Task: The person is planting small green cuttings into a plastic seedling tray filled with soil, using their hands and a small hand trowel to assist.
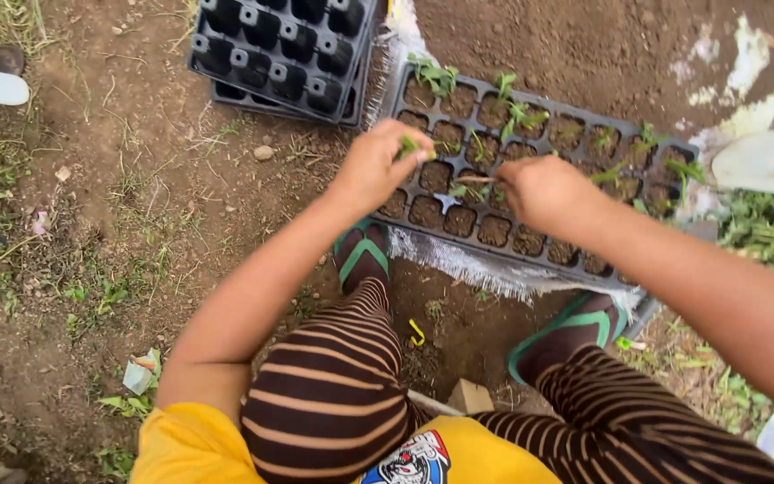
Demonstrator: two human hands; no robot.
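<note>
Holding seedling, left hand, over tray

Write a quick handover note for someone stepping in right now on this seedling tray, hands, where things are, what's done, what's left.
Left hand: pinching a small green seedling over the tray's near-left cells.
Right hand: holding a thin stick, tip at a middle cell.
Seedling tray: on the ground before the feet, on a white woven sheet, all visible cells filled with soil.
Done: seedlings stand in many far-row and right-side cells.
Left: most near-row cells show bare soil.
Empty black trays are stacked at far left; a soil heap lies behind the tray.
</note>
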